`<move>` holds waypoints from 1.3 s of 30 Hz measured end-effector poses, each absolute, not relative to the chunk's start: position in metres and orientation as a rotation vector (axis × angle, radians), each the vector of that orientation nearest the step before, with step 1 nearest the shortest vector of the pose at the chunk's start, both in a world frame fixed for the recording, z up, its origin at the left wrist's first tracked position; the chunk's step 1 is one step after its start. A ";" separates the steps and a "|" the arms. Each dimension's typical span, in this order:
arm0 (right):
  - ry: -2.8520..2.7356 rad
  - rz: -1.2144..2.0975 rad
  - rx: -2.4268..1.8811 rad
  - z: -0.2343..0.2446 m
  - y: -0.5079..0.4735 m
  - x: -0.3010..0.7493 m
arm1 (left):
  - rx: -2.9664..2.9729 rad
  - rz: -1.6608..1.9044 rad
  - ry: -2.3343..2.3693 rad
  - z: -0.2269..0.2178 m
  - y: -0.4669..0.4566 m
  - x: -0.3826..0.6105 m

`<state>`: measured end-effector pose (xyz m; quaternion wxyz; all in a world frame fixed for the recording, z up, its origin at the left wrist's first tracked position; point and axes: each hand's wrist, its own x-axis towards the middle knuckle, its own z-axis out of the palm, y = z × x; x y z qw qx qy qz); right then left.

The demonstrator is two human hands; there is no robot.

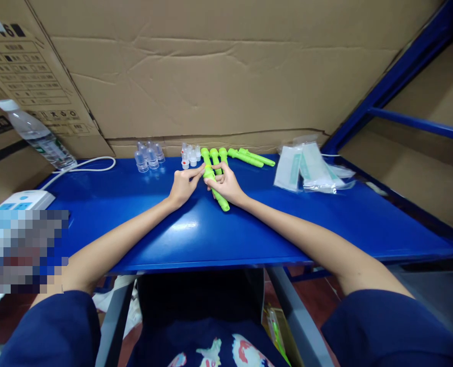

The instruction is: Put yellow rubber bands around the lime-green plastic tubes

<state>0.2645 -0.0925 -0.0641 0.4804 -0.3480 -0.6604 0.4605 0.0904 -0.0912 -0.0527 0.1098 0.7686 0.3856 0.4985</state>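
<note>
In the head view, the right hand (227,184) is curled around the green tube (222,201), whose near end sticks out below the palm over the blue table (280,214), while the left hand (183,186), with its thumb and forefinger almost together, pinches the far part of this same tube. Just beyond the two hands lie more green tubes (251,157), some reaching to the right, and the small caps (192,156) stand beyond the left hand. Farther to its left are the clear cups (152,157), and well to the right of the right hand lie the packets (311,165).
</note>
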 end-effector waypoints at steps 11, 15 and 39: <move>-1.657 1.155 -0.880 -0.062 -0.093 0.269 | 2.323 1.475 1.077 -0.059 -0.089 0.089; -1.674 1.151 -0.911 -0.059 -0.095 0.269 | 2.282 1.436 1.084 -0.057 -0.091 0.089; -1.596 1.082 -0.944 -0.063 -0.085 0.268 | 2.288 1.293 1.171 -0.052 -0.092 0.093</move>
